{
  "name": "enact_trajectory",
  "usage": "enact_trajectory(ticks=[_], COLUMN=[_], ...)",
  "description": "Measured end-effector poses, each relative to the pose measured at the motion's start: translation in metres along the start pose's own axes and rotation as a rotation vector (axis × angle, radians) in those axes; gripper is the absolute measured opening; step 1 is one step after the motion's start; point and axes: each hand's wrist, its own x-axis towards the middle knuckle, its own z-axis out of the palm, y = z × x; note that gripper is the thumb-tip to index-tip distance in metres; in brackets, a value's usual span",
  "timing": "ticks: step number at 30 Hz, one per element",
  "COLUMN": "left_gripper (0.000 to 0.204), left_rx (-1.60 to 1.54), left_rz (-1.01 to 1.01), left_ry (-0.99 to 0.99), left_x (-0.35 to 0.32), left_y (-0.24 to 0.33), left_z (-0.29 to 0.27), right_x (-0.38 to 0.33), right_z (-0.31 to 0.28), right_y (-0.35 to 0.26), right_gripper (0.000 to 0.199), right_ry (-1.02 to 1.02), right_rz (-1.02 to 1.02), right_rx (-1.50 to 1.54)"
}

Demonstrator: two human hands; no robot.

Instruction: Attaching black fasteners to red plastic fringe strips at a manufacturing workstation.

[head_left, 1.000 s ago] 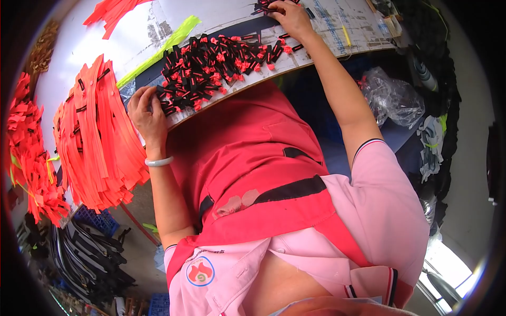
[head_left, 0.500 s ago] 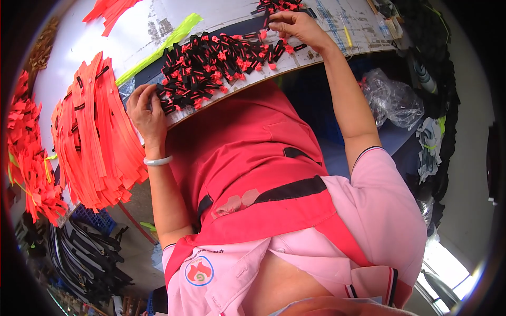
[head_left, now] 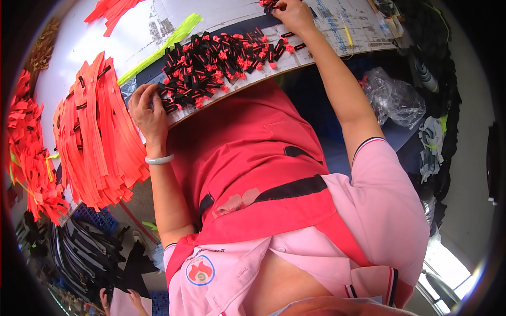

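A wide heap of small black fabric tabs with coral-red ends (head_left: pixel 216 66) lies along the table's near edge. At its left end is my left hand (head_left: pixel 147 110), fingers curled and closed; whatever they pinch is hidden. Farther off, my right hand (head_left: pixel 295 17) reaches to a smaller pile of the same tabs (head_left: pixel 268 5), cut by the top of the picture. Its thumb and fingertips are pinched together at that pile, and what is between them is too small to make out. Some loose black tabs (head_left: pixel 287 35) lie between the heap and my right hand.
Long coral strips (head_left: pixel 97 137) hang over the table's left side, with another coral bunch (head_left: pixel 26 152) beyond. A yellow-green strip (head_left: pixel 163 47) lies behind the heap. A clear plastic bag (head_left: pixel 392 100) sits at right. Lower left, another person's hands (head_left: pixel 136 301) hold a pale sheet (head_left: pixel 122 304).
My right hand has moved away from the heap's right end to the smaller far pile. My left hand stays nearly in place. Another person's hands and pale sheet have appeared at lower left.
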Motion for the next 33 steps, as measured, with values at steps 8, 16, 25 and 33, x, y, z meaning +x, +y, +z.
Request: enact_trajectory(ticks=[8,16,25,33], left_gripper=[0.018,0.017,0.016,0.017], left_rx=[0.001,0.006,-0.007,0.003], left_rz=[-0.008,0.009,-0.001,-0.001], left_ry=[-0.001,-0.003,-0.003,0.004], left_x=[-0.001,0.003,0.002,0.0], left_y=[-0.001,-0.002,0.002,-0.002], left_z=[-0.002,0.001,0.002,0.001], right_x=[-0.022,-0.045,-0.03,-0.019], right_z=[-0.054,-0.091,-0.08,-0.047], right_y=[0.005,-0.048,-0.041,-0.014], right_gripper=[0.02,0.02,0.036,0.021], right_ry=[-0.349,-0.654,-0.518,0.1], right_rz=[0.687,0.231,0.112,-0.153], right_rx=[1.388,0.861,0.664,0.218])
